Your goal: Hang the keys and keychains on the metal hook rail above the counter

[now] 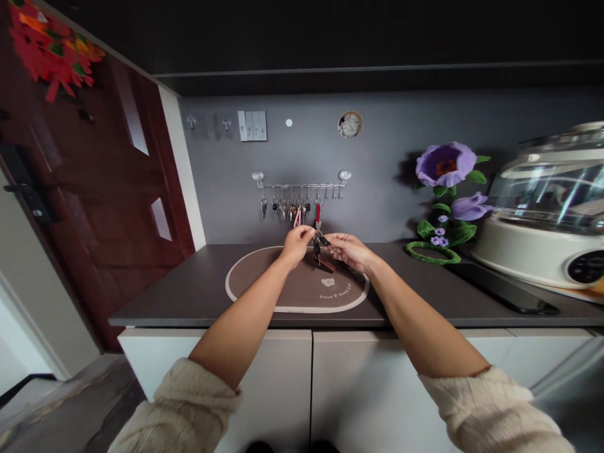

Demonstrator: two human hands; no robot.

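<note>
Both my hands meet over a brown oval mat [255,283] with a pale rim, holding a bunch of keys [317,253] between them. My left hand [297,244] is closed, thumb and fingers pinching the bunch near its ring. From the other side my right hand [348,249] is closed on a black piece of the same bunch. Below the fingers hang dark keys and a brown tag [325,265]. Behind, a clear hook rail [304,185] on the wall carries several sets of keys, one with a red strap [318,212].
On the right of the dark counter [165,286] stand a purple artificial flower [446,165] and a white appliance [523,251] with a clear top. A black phone-like slab [509,289] lies before them. A red-brown door [94,189] is at left, a dark cabinet [330,38] overhead.
</note>
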